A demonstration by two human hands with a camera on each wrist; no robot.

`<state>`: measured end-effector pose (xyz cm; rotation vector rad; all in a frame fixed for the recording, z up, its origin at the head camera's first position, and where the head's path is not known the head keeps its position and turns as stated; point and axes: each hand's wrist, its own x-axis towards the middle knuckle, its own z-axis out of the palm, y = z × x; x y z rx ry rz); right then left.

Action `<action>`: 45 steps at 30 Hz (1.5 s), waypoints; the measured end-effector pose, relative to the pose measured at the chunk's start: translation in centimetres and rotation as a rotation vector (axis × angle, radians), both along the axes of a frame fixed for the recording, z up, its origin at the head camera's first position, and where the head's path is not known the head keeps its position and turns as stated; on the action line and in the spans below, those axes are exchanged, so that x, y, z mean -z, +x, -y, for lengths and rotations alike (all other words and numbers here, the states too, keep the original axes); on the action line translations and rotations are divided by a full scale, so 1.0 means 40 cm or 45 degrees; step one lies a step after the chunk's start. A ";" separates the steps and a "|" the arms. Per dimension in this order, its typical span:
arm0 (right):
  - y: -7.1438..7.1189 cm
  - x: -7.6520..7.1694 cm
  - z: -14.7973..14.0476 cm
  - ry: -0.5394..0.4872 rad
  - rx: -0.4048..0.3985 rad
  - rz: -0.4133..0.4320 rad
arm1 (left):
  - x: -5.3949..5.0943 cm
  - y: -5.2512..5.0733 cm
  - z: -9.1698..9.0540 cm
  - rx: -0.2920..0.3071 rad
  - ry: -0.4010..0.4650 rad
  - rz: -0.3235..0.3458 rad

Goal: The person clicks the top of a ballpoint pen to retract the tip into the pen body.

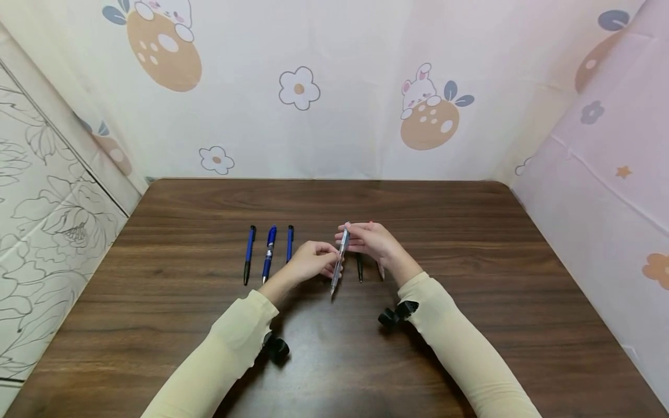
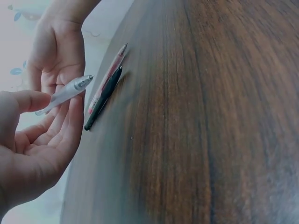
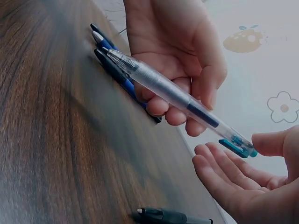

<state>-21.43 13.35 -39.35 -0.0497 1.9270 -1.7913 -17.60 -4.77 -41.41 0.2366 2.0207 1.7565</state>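
A clear ballpoint pen with a teal clip and push button is held slanted above the table, tip down toward the near edge. My left hand pinches its barrel between thumb and fingers. At the clip end, the thumb and fingers of my right hand pinch the pen; the right wrist view shows this teal end by the thumb tip. Below the right hand lie a dark pen and a clear pen with red parts, both partly hidden by the hand in the head view.
Left of my hands, a blue pen with black ends, a blue pen with a pale band and another blue pen lie side by side. The brown wooden table meets a patterned curtain at the back.
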 end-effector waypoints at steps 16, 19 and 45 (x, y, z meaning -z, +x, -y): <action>0.005 -0.010 0.007 -0.106 0.009 0.036 | 0.005 0.010 0.018 0.050 0.117 0.137; 0.003 -0.010 0.008 -0.108 0.010 0.039 | 0.006 0.012 0.020 0.026 0.142 0.150; -0.007 -0.006 0.024 -0.108 -0.003 0.057 | 0.031 0.020 0.012 0.021 0.262 0.173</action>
